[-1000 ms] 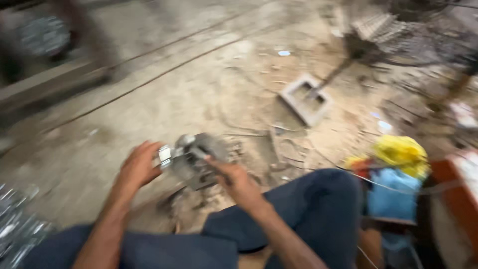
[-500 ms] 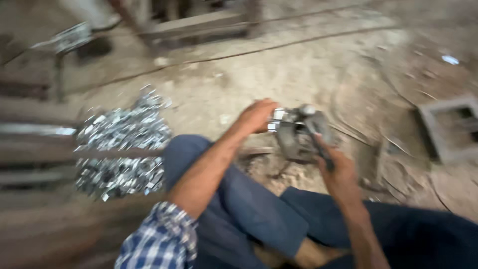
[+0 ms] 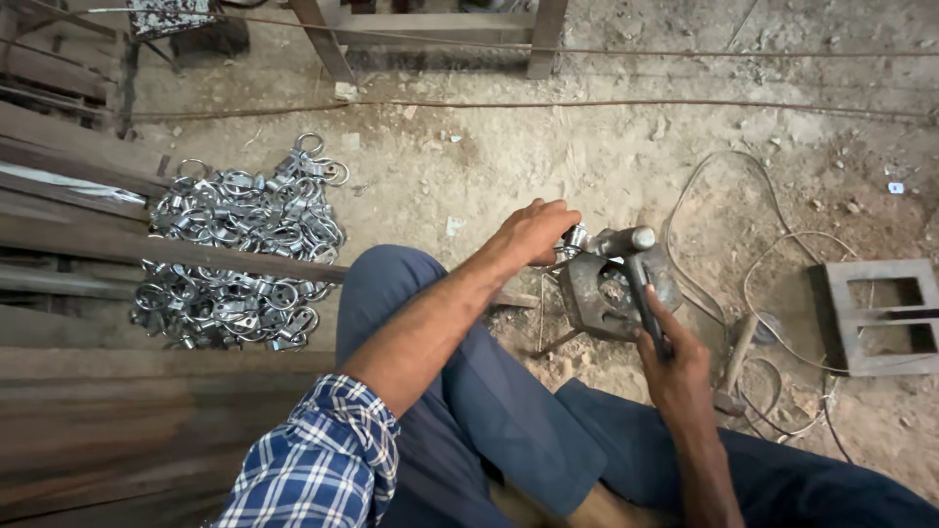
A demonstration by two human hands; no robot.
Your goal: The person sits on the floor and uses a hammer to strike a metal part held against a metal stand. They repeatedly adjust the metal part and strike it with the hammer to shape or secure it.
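I sit on a dirt floor with my knees bent. My left hand [image 3: 533, 233] pinches a small shiny metal clamp piece [image 3: 573, 240] and holds it at the top edge of a rusty metal block [image 3: 606, 293] on the ground. My right hand [image 3: 673, 357] grips the dark handle of a hammer [image 3: 636, 264]; its steel head rests on the block just right of the clamp piece. Both hands are within a hand's width of each other over the block.
A heap of shiny metal ring clamps [image 3: 240, 249] lies to my left, crossed by a long rusty bar [image 3: 166, 249]. Loose wire [image 3: 773, 293] curls on the right beside a square metal frame [image 3: 880, 313]. A second hammer [image 3: 736, 362] lies near my right knee. Metal frame legs [image 3: 333, 44] stand ahead.
The view has swung left and steadied, bringing the clamp heap into sight. My hands stay on the block, left holding the piece, right holding the hammer.
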